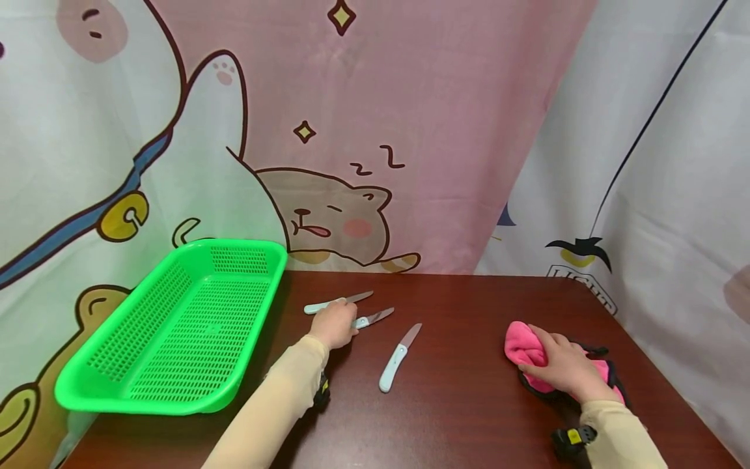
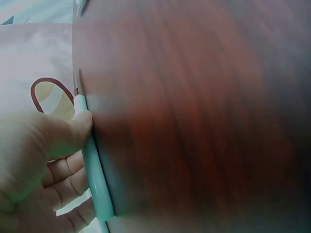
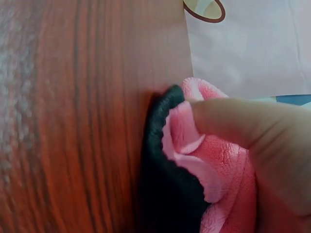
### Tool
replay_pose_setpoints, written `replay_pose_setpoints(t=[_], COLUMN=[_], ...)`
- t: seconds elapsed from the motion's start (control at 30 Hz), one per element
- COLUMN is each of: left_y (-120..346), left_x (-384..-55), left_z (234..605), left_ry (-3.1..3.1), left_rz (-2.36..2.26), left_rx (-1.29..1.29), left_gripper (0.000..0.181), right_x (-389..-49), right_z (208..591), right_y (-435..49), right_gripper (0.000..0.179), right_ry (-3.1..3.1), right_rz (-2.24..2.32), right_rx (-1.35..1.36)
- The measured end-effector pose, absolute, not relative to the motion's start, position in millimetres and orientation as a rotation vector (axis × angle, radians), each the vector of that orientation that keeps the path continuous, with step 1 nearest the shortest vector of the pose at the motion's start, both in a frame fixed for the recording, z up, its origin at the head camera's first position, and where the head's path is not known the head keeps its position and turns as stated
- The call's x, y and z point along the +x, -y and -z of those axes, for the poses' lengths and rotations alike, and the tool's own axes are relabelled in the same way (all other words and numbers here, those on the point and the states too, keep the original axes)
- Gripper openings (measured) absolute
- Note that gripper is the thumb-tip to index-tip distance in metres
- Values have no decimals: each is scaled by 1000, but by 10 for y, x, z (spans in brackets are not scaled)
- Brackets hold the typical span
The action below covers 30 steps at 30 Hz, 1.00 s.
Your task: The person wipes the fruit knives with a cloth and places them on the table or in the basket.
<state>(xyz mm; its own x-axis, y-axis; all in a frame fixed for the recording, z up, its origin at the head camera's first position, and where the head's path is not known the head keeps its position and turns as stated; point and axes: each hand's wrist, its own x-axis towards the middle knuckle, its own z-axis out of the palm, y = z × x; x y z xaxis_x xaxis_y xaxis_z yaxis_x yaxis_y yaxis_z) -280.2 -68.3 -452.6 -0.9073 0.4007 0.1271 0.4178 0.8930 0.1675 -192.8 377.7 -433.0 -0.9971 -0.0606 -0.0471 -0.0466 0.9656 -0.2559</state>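
Knives close together, one held by its handle

The left hand (image 1: 334,324) pinches the pale handle of the middle knife (image 1: 364,322) — thumb over one side, fingers behind — so its grip is narrow. The blade points rightward and away from the person, above the table (image 1: 463,404). The far knife (image 1: 321,306) lies just beside, its handle close to the knuckles, and that seems the likeliest trouble: a sideways sweep could snag it and swing its blade round. The pinched handle looks smooth and could roll, turning the edge toward the fingers; which way the edge faces, I cannot tell. The near knife (image 1: 398,357) lies apart, handle toward the person, where a low pass of the hand could knock it.

The right hand (image 1: 567,368) grasps the bunched pink cloth (image 1: 523,343) at the table's right; how firmly, I cannot tell. Loose folds could slip or drag. At the left stands the green basket (image 1: 193,339) — a blade swung that way, held low, could catch its raised rim.
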Motion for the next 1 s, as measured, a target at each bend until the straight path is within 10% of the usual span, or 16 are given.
replay_pose_setpoints(t=[0.4, 1.0], left_y=[617, 569], left_x=[-2719, -2382], left_z=[4482, 4209], left_ry=[3032, 2672], left_rz=[379, 1285], left_rx=[-560, -664], left_gripper=[16, 9], right_x=[-1927, -1774], right_z=[4299, 4050], right_y=[-3769, -3297], right_gripper=[66, 65], right_ry=[-3176, -3280], right_rz=[264, 915], right_rx=[-112, -308])
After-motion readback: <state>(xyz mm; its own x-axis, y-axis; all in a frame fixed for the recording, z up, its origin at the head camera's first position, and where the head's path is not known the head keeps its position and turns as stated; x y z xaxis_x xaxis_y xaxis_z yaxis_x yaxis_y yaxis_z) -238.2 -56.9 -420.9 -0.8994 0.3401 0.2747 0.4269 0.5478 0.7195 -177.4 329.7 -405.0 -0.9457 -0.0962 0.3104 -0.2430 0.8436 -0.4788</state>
